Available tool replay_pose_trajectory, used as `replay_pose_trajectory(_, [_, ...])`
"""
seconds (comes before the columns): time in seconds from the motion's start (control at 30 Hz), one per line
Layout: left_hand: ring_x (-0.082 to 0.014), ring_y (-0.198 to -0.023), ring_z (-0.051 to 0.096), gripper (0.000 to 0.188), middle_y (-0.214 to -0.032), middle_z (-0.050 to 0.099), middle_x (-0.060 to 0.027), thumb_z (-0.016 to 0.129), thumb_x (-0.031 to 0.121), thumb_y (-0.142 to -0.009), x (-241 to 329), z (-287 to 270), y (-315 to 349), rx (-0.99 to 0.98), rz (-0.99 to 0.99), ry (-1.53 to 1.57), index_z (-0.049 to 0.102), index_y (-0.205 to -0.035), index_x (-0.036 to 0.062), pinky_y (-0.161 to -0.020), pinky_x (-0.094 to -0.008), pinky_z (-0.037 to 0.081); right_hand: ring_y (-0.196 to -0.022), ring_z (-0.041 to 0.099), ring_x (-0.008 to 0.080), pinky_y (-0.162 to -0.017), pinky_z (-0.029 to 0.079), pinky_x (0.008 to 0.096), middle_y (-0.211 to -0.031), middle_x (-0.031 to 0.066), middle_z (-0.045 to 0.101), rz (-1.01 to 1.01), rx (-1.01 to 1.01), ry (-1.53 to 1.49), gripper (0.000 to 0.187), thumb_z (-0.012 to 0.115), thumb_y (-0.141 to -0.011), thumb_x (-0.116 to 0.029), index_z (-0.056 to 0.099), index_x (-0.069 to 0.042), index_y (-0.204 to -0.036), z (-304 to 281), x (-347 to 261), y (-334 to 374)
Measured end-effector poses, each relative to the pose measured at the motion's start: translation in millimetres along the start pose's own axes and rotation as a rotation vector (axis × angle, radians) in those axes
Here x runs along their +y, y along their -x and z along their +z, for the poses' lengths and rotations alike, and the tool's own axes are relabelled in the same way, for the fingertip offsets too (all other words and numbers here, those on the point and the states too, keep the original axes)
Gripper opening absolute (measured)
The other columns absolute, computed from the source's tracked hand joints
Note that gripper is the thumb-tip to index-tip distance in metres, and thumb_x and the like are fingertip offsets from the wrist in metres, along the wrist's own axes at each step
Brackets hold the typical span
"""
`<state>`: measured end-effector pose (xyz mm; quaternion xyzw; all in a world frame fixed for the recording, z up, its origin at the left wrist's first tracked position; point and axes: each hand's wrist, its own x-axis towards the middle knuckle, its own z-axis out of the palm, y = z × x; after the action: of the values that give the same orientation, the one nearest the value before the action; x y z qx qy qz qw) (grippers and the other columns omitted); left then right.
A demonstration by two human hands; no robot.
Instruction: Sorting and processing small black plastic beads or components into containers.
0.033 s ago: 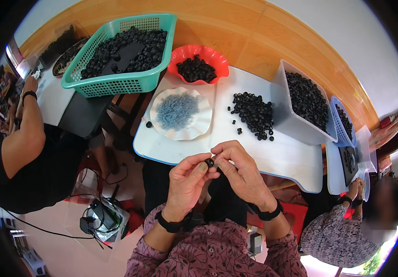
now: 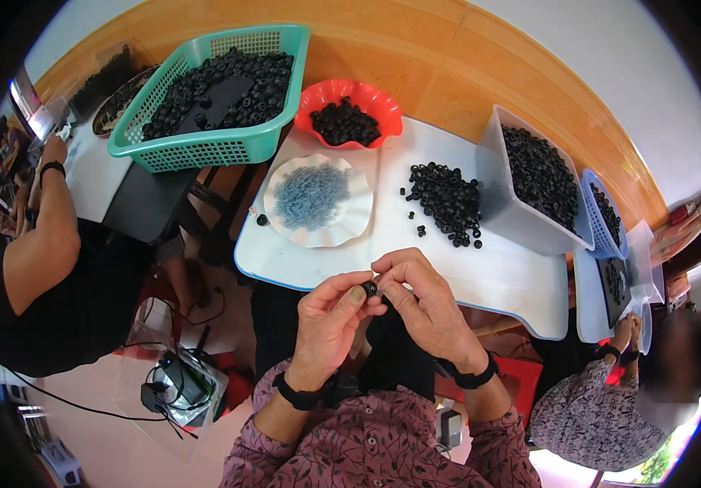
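Between the thumb and fingers of my left hand (image 2: pixel 332 321) is a small round black part (image 2: pixel 370 289) with a hole in it. Pressed up against it from the right, my right hand (image 2: pixel 423 305) has its thumb and fingers pinched together. Whatever the right fingertips hold is too small or hidden to make out. Beyond my hands, a white scalloped plate (image 2: pixel 336 235) bears a heap of tiny blue-grey pieces (image 2: pixel 311 197). To its right lies a loose pile of black parts (image 2: pixel 446 199) on the white tabletop (image 2: pixel 326 267).
A red scalloped bowl (image 2: pixel 394 126) and a green basket (image 2: pixel 204 154) of black parts stand at the back. On the right are a grey bin (image 2: pixel 521 213) and a blue basket (image 2: pixel 597 220). People sit at left (image 2: pixel 37 285) and right (image 2: pixel 598 415).
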<state>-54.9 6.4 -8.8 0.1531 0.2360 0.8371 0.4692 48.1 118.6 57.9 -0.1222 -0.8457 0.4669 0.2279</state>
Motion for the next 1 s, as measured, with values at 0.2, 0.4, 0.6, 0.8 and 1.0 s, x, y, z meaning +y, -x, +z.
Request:
replay_pose_trajectory(0.2, [-0.0165, -0.088, 0.065, 0.021, -0.103, 0.064, -0.0112, 0.053, 0.002, -0.095, -1, 9, 3, -0.022, 0.019, -0.158, 0.059, -0.113, -0.0062, -0.082, -0.0295, 0.055, -0.079, 0.065, 0.0176, -0.071, 0.055, 0.0273, -0.105, 0.0146, 0.050, 0.055, -0.043, -0.001, 0.009, 0.047, -0.095, -0.003, 0.047, 0.004, -0.090, -9, -7, 5])
replay_pose_trajectory(0.4, [-0.0168, -0.089, 0.064, 0.022, -0.104, 0.064, -0.0115, 0.053, 0.003, -0.095, -5, 12, 4, -0.053, 0.046, -0.222, 0.059, -0.115, -0.0059, -0.082, -0.0308, 0.055, -0.079, 0.063, 0.0155, -0.069, 0.054, 0.0263, -0.101, 0.0130, 0.052, 0.130, 0.029, -0.125, 0.011, 0.053, -0.093, -0.005, 0.047, 0.004, -0.089, -3, -4, 10])
replay_pose_trajectory(0.6, [-0.0180, -0.089, 0.064, 0.024, -0.106, 0.063, -0.0136, 0.052, 0.005, -0.095, -8, 9, 3, -0.081, -0.104, 0.033, 0.059, -0.116, -0.0051, -0.081, -0.0338, 0.057, -0.076, 0.059, 0.0105, -0.068, 0.049, 0.0248, -0.097, 0.0100, 0.055, 0.090, 0.102, -0.226, 0.008, 0.056, -0.093, -0.005, 0.051, 0.001, -0.091, -7, 13, 24])
replay_pose_trajectory(0.8, [-0.0174, -0.088, 0.063, 0.024, -0.104, 0.063, -0.0129, 0.052, 0.006, -0.095, -13, 7, 4, -0.100, -0.144, 0.094, 0.058, -0.117, -0.0043, -0.080, -0.0343, 0.057, -0.078, 0.058, 0.0092, -0.071, 0.049, 0.0247, -0.098, 0.0086, 0.055, 0.116, 0.125, -0.269, 0.007, 0.057, -0.092, -0.005, 0.053, 0.001, -0.091, -9, 8, 32])
replay_pose_trajectory(1.0, [-0.0175, -0.088, 0.064, 0.024, -0.104, 0.064, -0.0127, 0.051, 0.004, -0.096, -20, 15, 9, -0.069, -0.131, -0.025, 0.059, -0.117, -0.0039, -0.081, -0.0337, 0.057, -0.080, 0.060, 0.0094, -0.071, 0.050, 0.0240, -0.096, 0.0069, 0.056, 0.188, 0.176, -0.367, 0.008, 0.060, -0.089, -0.002, 0.053, 0.001, -0.089, -7, 18, 40])
